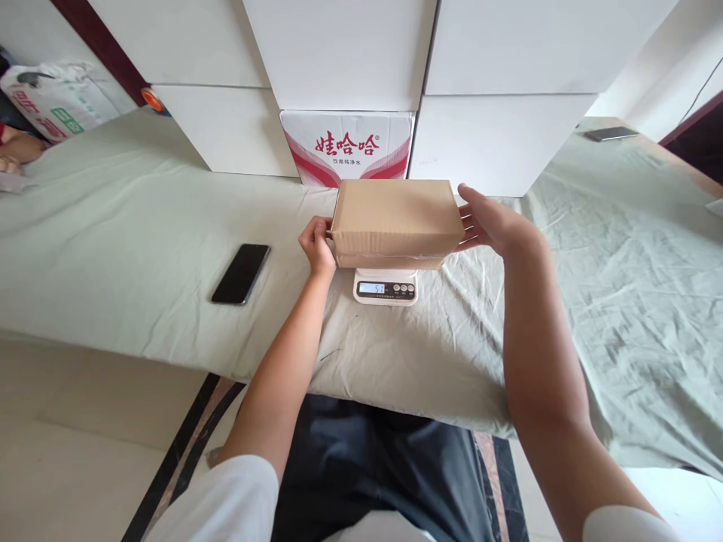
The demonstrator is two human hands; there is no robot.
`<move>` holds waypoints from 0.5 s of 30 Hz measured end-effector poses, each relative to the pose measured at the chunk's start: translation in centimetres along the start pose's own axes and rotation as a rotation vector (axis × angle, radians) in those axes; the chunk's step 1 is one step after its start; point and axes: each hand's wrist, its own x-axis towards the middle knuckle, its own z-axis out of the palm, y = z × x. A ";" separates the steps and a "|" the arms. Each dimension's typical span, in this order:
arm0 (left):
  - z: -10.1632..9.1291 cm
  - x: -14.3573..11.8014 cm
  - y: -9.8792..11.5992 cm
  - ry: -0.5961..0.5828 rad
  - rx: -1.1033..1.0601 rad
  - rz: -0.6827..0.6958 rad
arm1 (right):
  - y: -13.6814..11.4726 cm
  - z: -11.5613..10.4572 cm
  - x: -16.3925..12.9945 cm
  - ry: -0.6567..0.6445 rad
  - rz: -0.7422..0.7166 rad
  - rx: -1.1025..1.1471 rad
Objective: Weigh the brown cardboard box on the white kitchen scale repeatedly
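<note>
A brown cardboard box (398, 211) sits over a small white kitchen scale (386, 297), hiding its platform. I cannot tell how much of its weight rests there. The scale's lit display reads what looks like 51. At the box's left end, my left hand (317, 239) has its fingers curled against the edge. My right hand (490, 220) presses its outstretched fingers to the right end, thumb raised near the top corner. Between them the two hands hold the box, its top face level and its long side towards me.
White cartons stand stacked behind, one printed with red lettering (346, 147). A black phone (241, 274) lies left on the wrinkled green cloth (141, 248); another phone (611, 134) is far right. At the left edge are another person's hand (21, 150) and a printed bag (59, 102).
</note>
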 end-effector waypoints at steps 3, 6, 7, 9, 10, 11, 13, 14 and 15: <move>-0.2 0.4 -0.5 0.003 0.005 0.005 | -0.2 0.4 -0.1 0.021 -0.071 0.012; -0.2 0.9 -1.4 -0.079 -0.024 -0.022 | -0.4 1.0 -0.1 0.020 -0.212 0.050; -0.1 1.1 -1.9 -0.127 -0.046 -0.045 | -0.3 1.4 0.1 0.015 -0.264 0.064; 0.3 1.4 -2.7 -0.234 -0.086 -0.097 | 0.2 2.5 0.7 0.013 -0.351 0.085; 0.6 1.4 -3.2 -0.291 -0.096 -0.117 | 0.6 3.2 1.2 0.021 -0.382 0.092; 0.8 1.5 -3.6 -0.342 -0.097 -0.136 | 1.2 3.9 1.8 0.035 -0.403 0.098; 1.0 1.5 -4.3 -0.422 -0.072 -0.176 | 2.5 5.4 3.1 0.064 -0.418 0.118; 1.1 1.6 -4.7 -0.448 -0.053 -0.200 | 3.3 6.0 3.6 0.074 -0.417 0.132; 1.1 1.7 -5.0 -0.471 -0.036 -0.221 | 4.0 6.6 4.1 0.086 -0.415 0.147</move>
